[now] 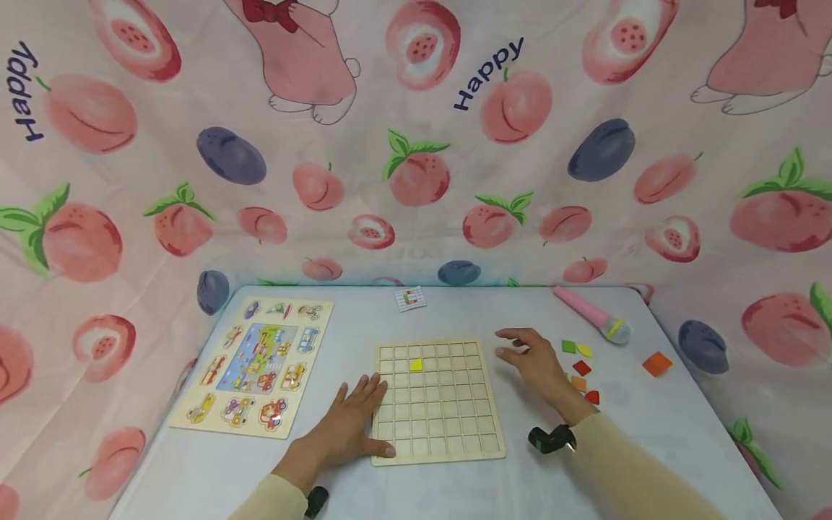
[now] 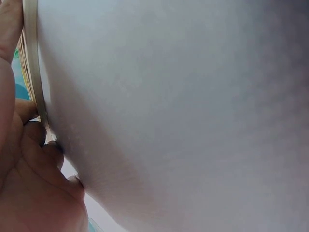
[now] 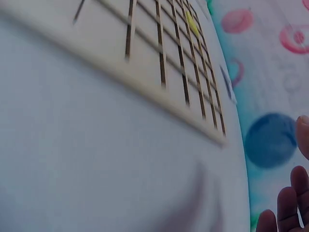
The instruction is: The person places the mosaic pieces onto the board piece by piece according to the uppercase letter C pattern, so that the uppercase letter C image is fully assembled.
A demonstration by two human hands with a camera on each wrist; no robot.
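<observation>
A wooden grid board [image 1: 448, 460] lies flat on the table, with one yellow tile [image 1: 416, 365] in a cell of its second row. My left hand [image 1: 347, 422] is spread along the board's left side, thumb and fingertips touching the edge. In the left wrist view, fingers [image 2: 41, 159] show beside the board's rim [image 2: 32, 53]. Just right of the board, my right hand [image 1: 536, 365] hovers with loosely bent fingers, and nothing shows between them. The right wrist view catches some of its fingers [image 3: 288, 208] at the corner, apart from the board.
Small tiles in green [image 1: 568, 347], yellow, red and orange lie near the right forearm. An orange piece [image 1: 657, 364] sits farther right. A pink toy microphone [image 1: 588, 310] and a small pattern card [image 1: 410, 298] are at the back. Left stands a vehicle puzzle board [image 1: 250, 404].
</observation>
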